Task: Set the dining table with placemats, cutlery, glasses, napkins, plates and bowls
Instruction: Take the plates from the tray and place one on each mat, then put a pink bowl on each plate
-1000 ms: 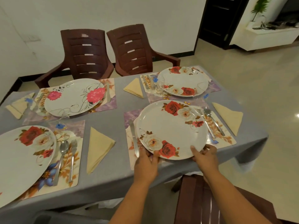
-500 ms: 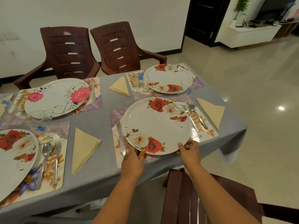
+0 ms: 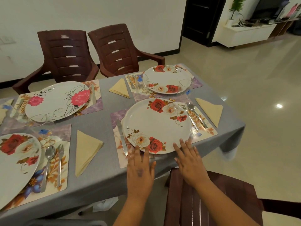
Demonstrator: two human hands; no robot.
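Your left hand (image 3: pixel 139 168) is flat, palm down, fingers straight and a little spread, its fingertips (image 3: pixel 137 150) right at the near rim of the round white plate with red and cream roses (image 3: pixel 157 125); whether they touch the rim or just reach it, you can't tell from here. Your right hand (image 3: pixel 189 162) is flat too, fingers loose and apart, tips at the plate's near right rim, gripping nothing. The plate sits on the floral rectangular placemat (image 3: pixel 204 132) by the near edge of the grey-clothed table (image 3: pixel 104 170), toward its right end. On that mat a steel knife (image 3: pixel 122 137) lies just left of the plate, and a steel fork (image 3: pixel 189 117) and steel spoon (image 3: pixel 195 115) lie just right of it. A folded cream napkin (image 3: pixel 210 110) lies by the table's right edge, near the corner. There's bare grey cloth between this mat and a second folded cream napkin (image 3: pixel 86 150) to its left. A dark brown plastic chair back (image 3: pixel 215 198) stands under your right forearm, tight against the near edge. At the far edge, clear glasses by the far rose-patterned plate (image 3: pixel 167 79) are hard to make out. The rose plate at the left (image 3: pixel 15 160) is cut off by the frame.
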